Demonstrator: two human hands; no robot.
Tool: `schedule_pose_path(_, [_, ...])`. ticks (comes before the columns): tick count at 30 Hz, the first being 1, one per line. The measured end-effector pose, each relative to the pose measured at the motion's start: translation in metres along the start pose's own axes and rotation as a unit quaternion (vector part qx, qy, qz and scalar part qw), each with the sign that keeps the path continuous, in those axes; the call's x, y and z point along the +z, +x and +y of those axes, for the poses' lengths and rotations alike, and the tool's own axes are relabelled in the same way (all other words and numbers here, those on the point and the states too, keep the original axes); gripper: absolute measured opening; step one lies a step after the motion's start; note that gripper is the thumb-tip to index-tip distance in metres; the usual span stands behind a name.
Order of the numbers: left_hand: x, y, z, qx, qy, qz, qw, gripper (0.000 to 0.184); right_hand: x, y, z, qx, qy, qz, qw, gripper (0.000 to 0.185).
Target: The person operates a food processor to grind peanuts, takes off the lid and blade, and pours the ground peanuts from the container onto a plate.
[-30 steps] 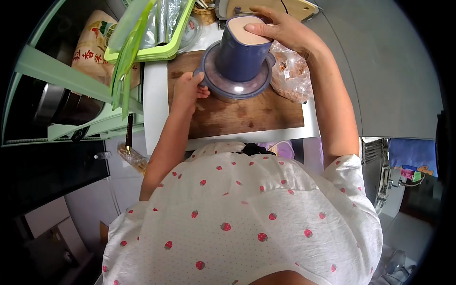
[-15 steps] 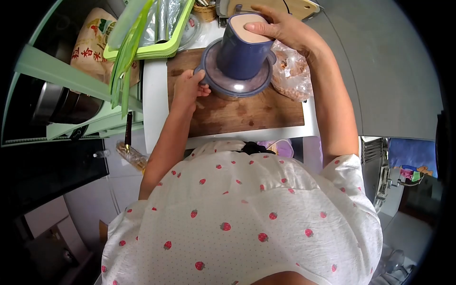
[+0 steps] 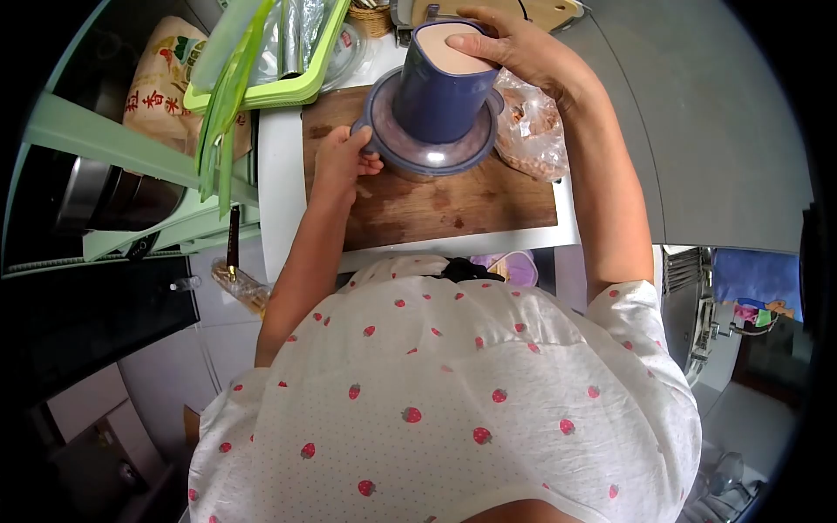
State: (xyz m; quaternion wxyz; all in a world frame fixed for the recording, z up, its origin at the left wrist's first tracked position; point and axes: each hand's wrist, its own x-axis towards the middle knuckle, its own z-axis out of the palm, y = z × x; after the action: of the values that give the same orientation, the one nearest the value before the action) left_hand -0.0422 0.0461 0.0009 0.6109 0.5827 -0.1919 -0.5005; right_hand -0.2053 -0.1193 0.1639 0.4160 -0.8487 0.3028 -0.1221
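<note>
A dark blue appliance with a pale top (image 3: 445,91) stands on a round lidded bowl (image 3: 432,155) over the wooden board (image 3: 410,213). Fingers of my left hand (image 3: 344,157) are closed on the tab at the bowl's left rim. At the top of the appliance, my right hand (image 3: 506,48) is wrapped round the far right edge, thumb on the pale surface. Beside the bowl on the right lies a clear plastic bag (image 3: 532,131) with reddish-brown food in it. What the bowl holds is hidden.
A green basket (image 3: 301,90) with clear plastic stuff sits at the back left, long green leaves (image 3: 228,113) hanging near it. Further left are a printed sack (image 3: 161,96) and a shelf frame (image 3: 113,144). A small wicker basket (image 3: 373,19) stands behind the board.
The whole view has shifted slightly, with the board and appliance a little further up and left. Both hands keep the same hold.
</note>
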Motion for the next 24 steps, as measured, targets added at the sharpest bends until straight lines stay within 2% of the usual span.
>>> schedule_pose_path(5, [0.000, 0.000, -0.001, 0.004, -0.011, 0.000, 1.000, 0.020, 0.000, -0.008, -0.009, 0.017, -0.017, 0.037, 0.999, 0.075])
schedule_pose_path(8, [-0.001, 0.001, -0.001, -0.004, -0.005, 0.004, 1.000, 0.021, -0.002, -0.008, -0.013, 0.032, -0.056, 0.034, 0.997, 0.076])
schedule_pose_path(15, [-0.001, 0.001, -0.002, 0.004, -0.009, -0.002, 1.000, 0.022, -0.001, -0.005, -0.007, 0.012, -0.011, 0.000, 1.000, 0.077])
schedule_pose_path(20, [-0.003, 0.004, -0.004, 0.011, -0.012, -0.005, 1.000, 0.022, -0.005, -0.005, -0.017, -0.020, -0.192, 0.040, 0.980, 0.077])
schedule_pose_path(24, [-0.003, 0.004, -0.004, 0.008, -0.016, -0.004, 1.000, 0.022, -0.006, -0.006, -0.019, -0.002, -0.129, 0.034, 0.991, 0.078])
